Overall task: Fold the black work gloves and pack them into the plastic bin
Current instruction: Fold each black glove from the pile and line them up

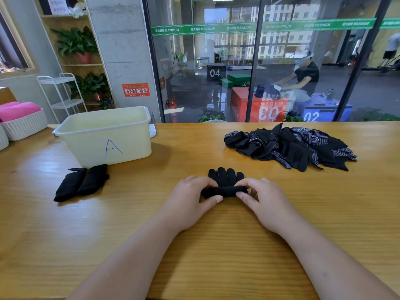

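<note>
Head view, reading from the left: a white woven basket (23,126) holding pink cloth sits at the far edge of the bench (216,256), and I take it to be no part of the job; next is the plastic bin (91,146), marked with an A, standing open-topped toward the back. It looks close enough that a finished bundle could go in with one short reach. I cannot see its floor, and nothing shows above its rim.

Just in front of the bin's near wall lies a folded pair (81,182) of black gloves, not yet inside; my guess is it is staged there ahead of packing.

In the middle, close to me, is the glove (226,180) being worked: its fingers point away and lie flat, while the cuff end is turned over into a thick band across the near edge; whether it is one glove or a stacked pair I cannot tell. My left hand (190,198) pinches the left end of that band, fingers curled over the top and thumb at the near side; my right hand (262,198) does the same at the right end. Holding both ends should keep the fold square, since knit fabric tends to spring open.

Farther right and back sits the heap of gloves (290,146), unfolded, some showing dotted grip faces. It lies well apart from the hands, so stray fingers won't catch in the fold.
</note>
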The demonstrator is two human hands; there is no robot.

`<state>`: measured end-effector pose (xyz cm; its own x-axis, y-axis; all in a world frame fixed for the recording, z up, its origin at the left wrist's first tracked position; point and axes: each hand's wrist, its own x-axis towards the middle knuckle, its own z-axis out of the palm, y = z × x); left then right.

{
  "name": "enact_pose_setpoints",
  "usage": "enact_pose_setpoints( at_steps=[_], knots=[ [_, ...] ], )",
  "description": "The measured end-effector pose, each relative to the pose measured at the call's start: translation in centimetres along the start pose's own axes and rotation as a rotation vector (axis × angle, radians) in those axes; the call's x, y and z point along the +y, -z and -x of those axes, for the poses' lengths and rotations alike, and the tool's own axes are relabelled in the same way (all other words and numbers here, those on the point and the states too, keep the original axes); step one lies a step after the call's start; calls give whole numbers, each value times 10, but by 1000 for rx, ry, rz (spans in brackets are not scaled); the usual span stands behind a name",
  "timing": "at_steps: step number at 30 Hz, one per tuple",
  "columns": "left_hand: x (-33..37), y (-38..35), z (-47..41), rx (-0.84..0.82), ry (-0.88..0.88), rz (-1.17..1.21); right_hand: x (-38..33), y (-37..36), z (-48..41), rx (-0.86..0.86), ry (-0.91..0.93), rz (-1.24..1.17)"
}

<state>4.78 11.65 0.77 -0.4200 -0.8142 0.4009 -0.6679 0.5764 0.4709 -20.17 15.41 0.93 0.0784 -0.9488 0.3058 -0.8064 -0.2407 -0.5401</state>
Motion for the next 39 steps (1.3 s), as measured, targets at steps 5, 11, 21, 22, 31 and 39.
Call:
enact_pose_setpoints(
  at_steps=[5,11,21,22,31,39],
  knots=[
    [-3,-1,-1,5,114,178,4,-1,-2,19,-109,-247],
    [-4,-3,-2,31,75,74,1,-8,-10,126,-118,-56],
    [-7,-8,-5,13,-36,-272,-3,-8,-8,101,90,368],
    [-7,-7,-5,19,-46,-279,-5,-6,-6,75,94,387],
    [-4,0,-1,-37,-8,-151,-13,9,4,-57,73,366],
    [-7,2,-1,1,152,118,-5,9,3,-33,-82,0]
  ],
)
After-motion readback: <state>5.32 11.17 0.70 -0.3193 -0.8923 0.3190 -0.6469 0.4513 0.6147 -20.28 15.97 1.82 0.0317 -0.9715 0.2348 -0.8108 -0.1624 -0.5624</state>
